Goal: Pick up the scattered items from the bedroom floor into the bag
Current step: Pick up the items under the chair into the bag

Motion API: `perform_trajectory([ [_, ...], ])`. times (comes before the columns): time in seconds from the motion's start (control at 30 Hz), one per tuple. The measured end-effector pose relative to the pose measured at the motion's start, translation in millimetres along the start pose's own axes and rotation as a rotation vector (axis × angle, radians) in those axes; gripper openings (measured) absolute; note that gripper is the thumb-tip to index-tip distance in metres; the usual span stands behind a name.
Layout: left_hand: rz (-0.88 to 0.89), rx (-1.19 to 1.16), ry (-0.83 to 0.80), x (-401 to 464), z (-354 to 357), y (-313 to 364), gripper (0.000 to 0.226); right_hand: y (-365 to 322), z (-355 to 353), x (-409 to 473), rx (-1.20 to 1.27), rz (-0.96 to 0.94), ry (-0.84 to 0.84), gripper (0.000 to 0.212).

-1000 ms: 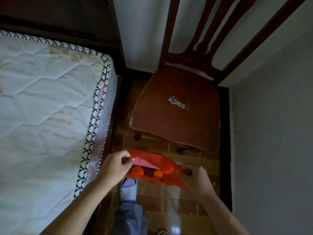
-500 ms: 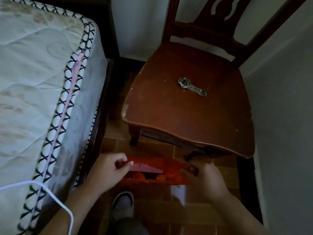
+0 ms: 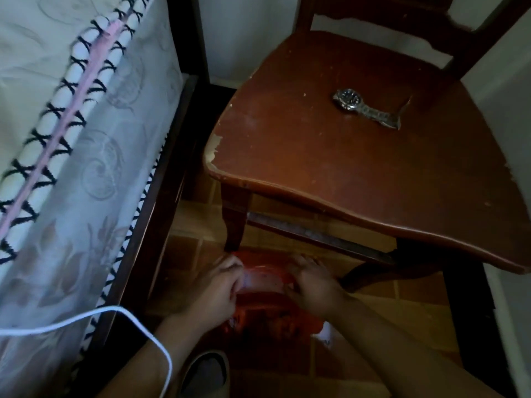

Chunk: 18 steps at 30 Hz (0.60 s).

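An orange bag (image 3: 267, 308) is held low over the tiled floor (image 3: 388, 305), just before a wooden chair (image 3: 359, 173), its rim gripped by the left hand (image 3: 217, 291) and right hand (image 3: 313, 288). A wristwatch (image 3: 365, 107) is seen lying on the seat.

Head camera looks steeply down, close over chair (image 3: 359, 156) and floor (image 3: 402, 311).

I see the orange bag (image 3: 267, 314) low on the tiled floor (image 3: 373, 308), just in front of the chair leg. Its thin material is crumpled, and its top edge is gripped on both sides. A pale pinkish item (image 3: 258, 278) shows at its mouth; I cannot identify it.
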<state>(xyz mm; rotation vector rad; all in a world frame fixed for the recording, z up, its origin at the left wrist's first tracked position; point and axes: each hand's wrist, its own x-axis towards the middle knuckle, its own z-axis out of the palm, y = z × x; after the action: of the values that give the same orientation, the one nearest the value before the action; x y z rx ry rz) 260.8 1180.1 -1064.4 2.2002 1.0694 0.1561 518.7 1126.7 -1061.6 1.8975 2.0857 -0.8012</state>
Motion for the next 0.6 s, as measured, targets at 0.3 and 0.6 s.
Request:
perform_trajectory([
  [0.3, -0.081, 0.152, -0.202, 0, 46, -10, 0.052, 5, 20, 15, -0.228, -0.358, 0.058, 0.088],
  [0.6, -0.075, 0.349, -0.27, -14, 84, -10, 0.036, 51, 51, 10, -0.238, -0.237, -0.195, 0.042],
])
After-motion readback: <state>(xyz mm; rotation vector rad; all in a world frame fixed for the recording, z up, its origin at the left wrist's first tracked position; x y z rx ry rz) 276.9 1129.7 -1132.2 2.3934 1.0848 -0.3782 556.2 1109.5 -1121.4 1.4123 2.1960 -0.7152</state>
